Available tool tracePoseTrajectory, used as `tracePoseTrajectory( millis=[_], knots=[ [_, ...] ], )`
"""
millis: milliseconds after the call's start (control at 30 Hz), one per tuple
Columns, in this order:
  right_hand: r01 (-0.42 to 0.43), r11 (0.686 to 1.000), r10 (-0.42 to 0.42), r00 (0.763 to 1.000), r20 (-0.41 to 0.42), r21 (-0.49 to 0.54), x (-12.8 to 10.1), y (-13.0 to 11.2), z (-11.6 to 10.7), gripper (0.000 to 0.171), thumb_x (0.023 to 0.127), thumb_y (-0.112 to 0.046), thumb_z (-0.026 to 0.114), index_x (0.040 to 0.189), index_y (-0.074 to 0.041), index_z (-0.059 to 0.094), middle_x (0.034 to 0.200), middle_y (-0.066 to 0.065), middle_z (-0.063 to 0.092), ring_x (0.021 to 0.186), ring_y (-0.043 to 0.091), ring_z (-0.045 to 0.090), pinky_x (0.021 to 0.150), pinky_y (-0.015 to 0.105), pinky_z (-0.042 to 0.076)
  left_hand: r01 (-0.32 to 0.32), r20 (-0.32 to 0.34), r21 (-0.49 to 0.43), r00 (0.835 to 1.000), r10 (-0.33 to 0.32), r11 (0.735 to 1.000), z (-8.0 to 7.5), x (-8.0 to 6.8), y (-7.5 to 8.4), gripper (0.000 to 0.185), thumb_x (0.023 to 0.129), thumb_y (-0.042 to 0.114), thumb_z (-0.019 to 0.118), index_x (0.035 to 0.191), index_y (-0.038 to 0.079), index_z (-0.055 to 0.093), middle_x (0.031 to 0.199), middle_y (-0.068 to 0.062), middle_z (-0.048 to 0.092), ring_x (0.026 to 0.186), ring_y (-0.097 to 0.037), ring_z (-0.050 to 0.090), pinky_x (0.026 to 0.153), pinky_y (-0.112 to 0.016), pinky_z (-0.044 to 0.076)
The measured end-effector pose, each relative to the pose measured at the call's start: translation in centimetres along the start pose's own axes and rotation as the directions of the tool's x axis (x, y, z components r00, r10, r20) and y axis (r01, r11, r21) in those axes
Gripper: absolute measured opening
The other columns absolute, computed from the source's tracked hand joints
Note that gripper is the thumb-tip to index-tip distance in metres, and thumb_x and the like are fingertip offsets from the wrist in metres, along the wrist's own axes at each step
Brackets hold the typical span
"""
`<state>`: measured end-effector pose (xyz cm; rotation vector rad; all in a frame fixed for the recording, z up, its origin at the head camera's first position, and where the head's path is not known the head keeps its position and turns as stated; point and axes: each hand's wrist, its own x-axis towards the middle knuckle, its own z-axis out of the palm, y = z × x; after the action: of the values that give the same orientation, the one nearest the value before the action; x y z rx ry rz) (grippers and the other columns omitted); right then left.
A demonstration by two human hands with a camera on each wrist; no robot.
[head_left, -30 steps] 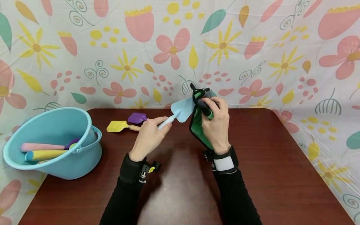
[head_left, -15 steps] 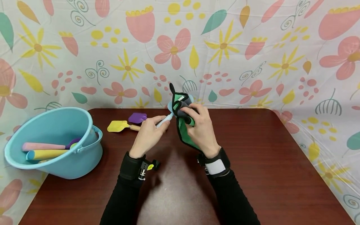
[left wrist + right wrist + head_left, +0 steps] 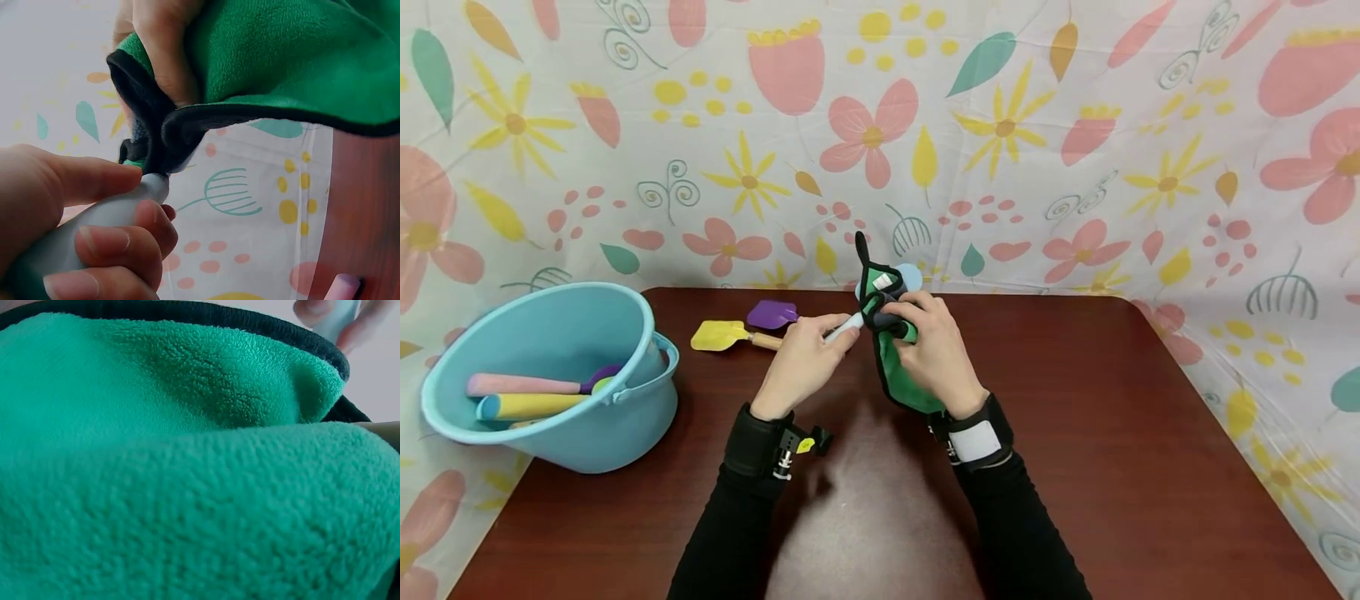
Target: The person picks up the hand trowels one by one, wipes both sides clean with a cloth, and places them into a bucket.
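Flowered cloth (image 3: pixel 1075 125) fills the upper half of the head view, and a dark red-brown table (image 3: pixel 1112 467) is spread across the lower half. At the left edge of the frame a tilted blue bucket (image 3: pixel 587 442) is seen, with pink, yellow and purple toy handles lying inside it. To its right, in the upper middle of the table, a yellow toy shovel (image 3: pixel 718 335) and a purple toy shovel (image 3: pixel 771 314) are laid just beside each other, well apart from the bucket.

Right of these, near the centre of the frame, the left hand (image 3: pixel 801 362) is curled round the pale handle of a light blue toy shovel (image 3: pixel 847 326); in the left wrist view the thumb and fingers (image 3: pixel 112 240) are clenched about that handle. The shovel's long axis is run from lower left to upper right in the frame, so its blade lies up and to the right of the grip, where only a pale sliver is shown above the cloth.

Immediately right again, a green cloth (image 3: pixel 895 367) edged in black is bunched over the blade and pinched there by the right hand (image 3: pixel 936 354), the rest hanging toward the table. The right wrist view is filled almost wholly by green fleece (image 3: pixel 187 456). The blade is thus nearer the right hand, the handle nearer the left.
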<state>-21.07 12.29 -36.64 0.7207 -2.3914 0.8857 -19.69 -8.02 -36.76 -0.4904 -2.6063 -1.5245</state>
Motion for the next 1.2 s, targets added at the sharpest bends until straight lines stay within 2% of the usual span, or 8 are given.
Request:
tracePoseTrajectory(
  millis=[133, 333, 667, 833, 1033, 1200],
  knots=[
    [-0.064, 0.998, 0.064, 0.998, -0.016, 0.004, -0.3, 0.9, -0.1, 0.036, 0.076, 0.011, 0.072, 0.108, -0.005, 0.072, 0.114, 0.012, 0.058, 0.100, 0.032, 0.050, 0.086, 0.044, 0.045, -0.023, 0.016, 0.044, 1.000, 0.022, 0.999, 0.5, 0.1, 0.0, 0.035, 0.100, 0.025, 0.057, 0.129, 0.006, 0.063, 0.069, 0.001, 0.060, 0.046, -0.013, 0.039, 0.046, -0.026, 0.032],
    [-0.121, 0.993, 0.120, 0.990, -0.070, -0.012, -0.3, 2.2, -0.5, 0.037, 0.075, 0.012, 0.073, 0.108, -0.005, 0.072, 0.115, 0.013, 0.059, 0.105, 0.035, 0.051, 0.090, 0.047, 0.044, -0.004, 0.058, 0.055, 0.998, 0.001, 0.998, 1.0, 0.0, -0.1, 0.033, 0.100, 0.023, 0.057, 0.127, 0.006, 0.064, 0.059, 0.002, 0.041, 0.045, -0.011, 0.029, 0.044, -0.025, 0.024],
    [-0.175, 0.985, 0.171, 0.968, -0.182, -0.006, -0.2, 3.0, -2.4, 0.032, 0.082, 0.007, 0.071, 0.112, -0.004, 0.069, 0.115, 0.016, 0.057, 0.107, 0.039, 0.051, 0.093, 0.051, 0.039, 0.014, 0.086, 0.044, 0.996, -0.017, 0.999, 0.9, -0.1, -0.3, 0.033, 0.099, 0.027, 0.059, 0.127, 0.010, 0.066, 0.056, 0.005, 0.032, 0.045, -0.012, 0.025, 0.044, -0.025, 0.021],
    [-0.154, 0.988, 0.150, 0.966, -0.209, 0.001, -0.2, 2.5, -2.9, 0.031, 0.084, 0.004, 0.072, 0.113, -0.005, 0.069, 0.115, 0.015, 0.057, 0.105, 0.037, 0.051, 0.092, 0.050, 0.040, 0.003, 0.088, 0.038, 0.996, -0.006, 0.999, 0.8, -0.1, -0.2, 0.031, 0.099, 0.027, 0.060, 0.124, 0.012, 0.068, 0.056, 0.005, 0.033, 0.046, -0.011, 0.027, 0.046, -0.025, 0.023],
    [-0.084, 0.996, 0.083, 0.979, -0.185, 0.005, -0.1, 1.2, -2.3, 0.034, 0.082, 0.007, 0.072, 0.114, -0.004, 0.068, 0.113, 0.016, 0.056, 0.105, 0.037, 0.051, 0.090, 0.049, 0.041, -0.004, 0.093, 0.028, 0.996, 0.002, 1.000, 0.9, 0.0, -0.3, 0.030, 0.100, 0.028, 0.059, 0.124, 0.013, 0.068, 0.057, 0.004, 0.036, 0.045, -0.012, 0.028, 0.046, -0.026, 0.024],
    [-0.057, 0.998, 0.057, 0.989, -0.133, 0.005, 0.0, 0.1, -1.4, 0.036, 0.081, 0.007, 0.073, 0.114, -0.004, 0.067, 0.113, 0.015, 0.056, 0.104, 0.035, 0.050, 0.089, 0.047, 0.043, -0.005, 0.088, 0.034, 0.996, 0.002, 0.999, 1.0, 0.0, -0.4, 0.032, 0.100, 0.027, 0.058, 0.127, 0.013, 0.066, 0.063, 0.001, 0.050, 0.047, -0.014, 0.037, 0.048, -0.027, 0.030]
  ],
)
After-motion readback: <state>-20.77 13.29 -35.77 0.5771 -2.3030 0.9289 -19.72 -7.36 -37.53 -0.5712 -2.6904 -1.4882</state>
